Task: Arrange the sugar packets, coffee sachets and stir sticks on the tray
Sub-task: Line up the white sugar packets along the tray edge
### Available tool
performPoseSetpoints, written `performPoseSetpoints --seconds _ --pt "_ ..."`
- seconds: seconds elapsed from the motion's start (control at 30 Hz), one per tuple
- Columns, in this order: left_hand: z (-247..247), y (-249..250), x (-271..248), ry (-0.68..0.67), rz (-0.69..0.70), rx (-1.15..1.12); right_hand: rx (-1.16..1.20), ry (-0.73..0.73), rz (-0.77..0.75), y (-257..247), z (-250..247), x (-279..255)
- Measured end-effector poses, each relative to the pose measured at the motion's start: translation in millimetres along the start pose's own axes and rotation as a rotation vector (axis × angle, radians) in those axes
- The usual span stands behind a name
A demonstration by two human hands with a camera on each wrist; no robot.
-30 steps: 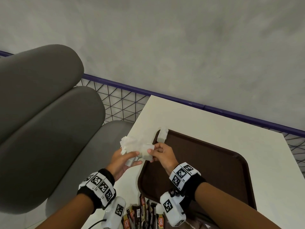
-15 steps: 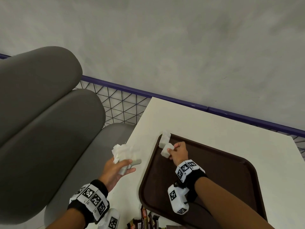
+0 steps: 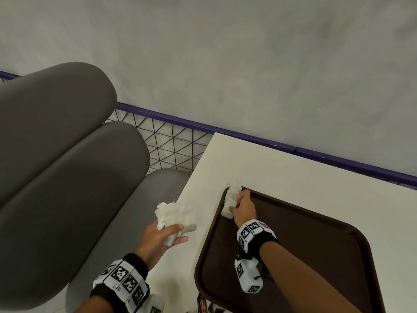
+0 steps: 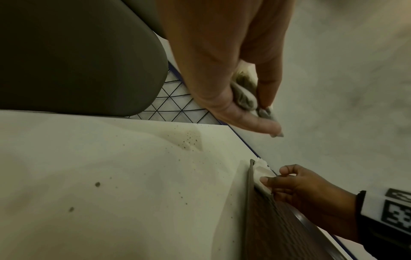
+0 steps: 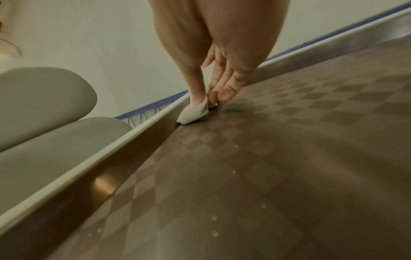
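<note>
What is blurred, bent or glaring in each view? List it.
Head view: wide-angle bend in the purple rail, even light, sharp. Left wrist view: dim; the left hand up close is soft. Right wrist view: a glare spot on the tray wall, its near floor smeared, the right hand soft.

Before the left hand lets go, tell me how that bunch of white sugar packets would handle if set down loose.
The sugar packets probably weigh little: the left hand holds the whole bunch with a few fingers. They look soft and crumpled, so likely floppy rather than stiff. Splayed at different angles, they would probably scatter instead of staying stacked.
</note>
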State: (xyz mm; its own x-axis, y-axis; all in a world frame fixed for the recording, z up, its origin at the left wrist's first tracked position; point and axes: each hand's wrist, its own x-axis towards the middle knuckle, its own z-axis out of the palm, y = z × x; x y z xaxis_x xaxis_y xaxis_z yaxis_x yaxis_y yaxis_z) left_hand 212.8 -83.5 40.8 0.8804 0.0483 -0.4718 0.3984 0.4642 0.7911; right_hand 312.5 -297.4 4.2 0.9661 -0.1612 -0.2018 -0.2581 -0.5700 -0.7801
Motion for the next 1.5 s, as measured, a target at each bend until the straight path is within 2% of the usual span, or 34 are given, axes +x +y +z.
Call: performPoseSetpoints --seconds 0.3,0.47,0.77,1.0,1.2,1.4,1.5 --pt "3.7 -1.6 -0.9 -0.047 0.000 0.012 0.039 0.044 -0.067 -0.4 -0.7 -7.2" --pt "6.9 -2.2 -2.8 -0.071 -0.009 0.032 0.024 0.034 -0.175 -1.4 -5.4 -23.4" --pt "19.8 0.6 -11.1 -0.097 0.024 0.031 0.411 -0.298 -0.122 -27.1 -1.8 -69.3" --pt "24.1 1.1 -19.3 -0.128 0.017 0.030 0.497 -0.368 -0.176 -33.7 0.5 -87.0" --pt "27.3 1.1 -18.7 -0.155 -0.044 -0.012 0.471 -0.294 -0.178 -27.4 -2.5 -85.8" --pt "18.2 4.0 -14.7 -0.151 -0.086 -0.134 0.370 -0.029 -0.058 -1.5 -12.6 -67.7" --pt "11.4 3.8 -12.5 -0.116 -0.075 -0.120 0.291 0.045 -0.003 11.5 -12.4 -57.3"
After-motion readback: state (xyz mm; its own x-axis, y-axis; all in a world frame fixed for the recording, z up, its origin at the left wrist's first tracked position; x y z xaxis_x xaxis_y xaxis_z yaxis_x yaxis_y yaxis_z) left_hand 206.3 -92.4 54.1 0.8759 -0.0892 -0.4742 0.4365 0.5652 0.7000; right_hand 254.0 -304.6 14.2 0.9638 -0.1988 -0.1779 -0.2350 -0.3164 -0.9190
